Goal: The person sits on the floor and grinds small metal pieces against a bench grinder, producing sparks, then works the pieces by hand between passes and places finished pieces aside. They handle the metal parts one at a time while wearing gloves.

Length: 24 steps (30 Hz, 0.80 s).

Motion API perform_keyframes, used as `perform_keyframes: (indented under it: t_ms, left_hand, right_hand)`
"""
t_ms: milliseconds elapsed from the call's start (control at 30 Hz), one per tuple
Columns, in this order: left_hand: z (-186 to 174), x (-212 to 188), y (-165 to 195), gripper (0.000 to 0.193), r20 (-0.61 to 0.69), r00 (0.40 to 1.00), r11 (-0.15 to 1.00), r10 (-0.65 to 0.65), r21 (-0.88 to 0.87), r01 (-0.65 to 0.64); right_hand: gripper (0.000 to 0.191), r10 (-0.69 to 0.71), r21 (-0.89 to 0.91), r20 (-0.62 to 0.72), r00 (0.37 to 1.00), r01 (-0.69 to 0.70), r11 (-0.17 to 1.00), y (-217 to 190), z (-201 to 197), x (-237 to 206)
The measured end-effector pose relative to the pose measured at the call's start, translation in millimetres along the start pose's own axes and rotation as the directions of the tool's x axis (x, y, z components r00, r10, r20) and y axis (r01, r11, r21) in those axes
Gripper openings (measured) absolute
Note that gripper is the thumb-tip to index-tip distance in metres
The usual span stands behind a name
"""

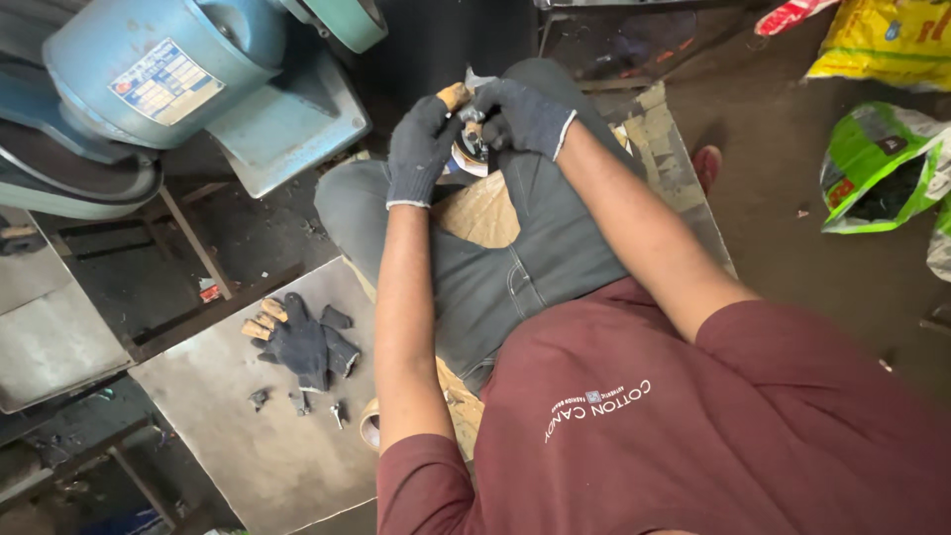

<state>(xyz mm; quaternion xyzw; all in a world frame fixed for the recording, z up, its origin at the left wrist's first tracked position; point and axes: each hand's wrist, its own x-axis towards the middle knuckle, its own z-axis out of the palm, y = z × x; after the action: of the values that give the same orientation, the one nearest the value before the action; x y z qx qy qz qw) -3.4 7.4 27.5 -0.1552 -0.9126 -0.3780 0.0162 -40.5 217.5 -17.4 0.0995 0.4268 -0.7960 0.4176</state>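
Nearest to you, on the flat grey metal sheet (248,436) at your left, lie a spare dark work glove (302,342), a few small metal bits (297,401) and, at the sheet's edge, a roll of tape (369,424).

Further out, over your knees, both gloved hands meet on a small round part (472,151) with a white and metallic face. It sits above your lap, just beyond a piece of brown cardboard (485,210) resting on your trousers.

- Left hand (421,149): fingers curled closed against the left side of the part, one glove tip worn through.
- Right hand (525,114): fingers closed over the top of it, hiding most of its shape.

Handling judgement: the part looks rigid and compact, probably metal, so dense for its size and unlikely to deform. Knitted gloves give fair friction, but any oily film would make it slip. Hold it by the outer rim, one hand on each side, and keep the face clear.

Beyond your hands stands a blue motor housing (149,69); far right on the floor lie green (877,163) and yellow bags (887,40).
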Motion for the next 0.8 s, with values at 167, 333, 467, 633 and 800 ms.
perform_keyframes:
  t_ms: [167,333,467,633,800]
  left_hand:
    - [-2,2,6,0.032,0.033,0.999,0.999,-0.013,-0.047,0.015]
    - [-1,3,6,0.024,-0.042,0.999,0.989,-0.033,-0.146,0.027]
    - [0,3,0,0.023,0.016,0.916,0.84,-0.4,-0.393,0.374]
    - [3,4,-16,0.025,0.006,0.917,0.775,-0.4,-0.532,0.342]
    - [7,7,-40,0.022,-0.12,0.927,0.865,-0.354,-0.42,0.276]
  right_hand:
    - [0.02,-0.111,0.03,0.097,0.989,0.108,0.994,13,-15,5]
    - [0.029,-0.207,0.146,0.205,0.957,0.179,0.973,9,-14,5]
    - [0.033,-0.476,0.065,0.009,0.879,0.475,0.878,13,8,3]
    - [0.036,-0.658,-0.654,0.082,0.748,0.539,0.531,12,31,9]
    - [0.029,-0.533,-0.665,0.19,0.824,0.508,0.548,-11,34,33]
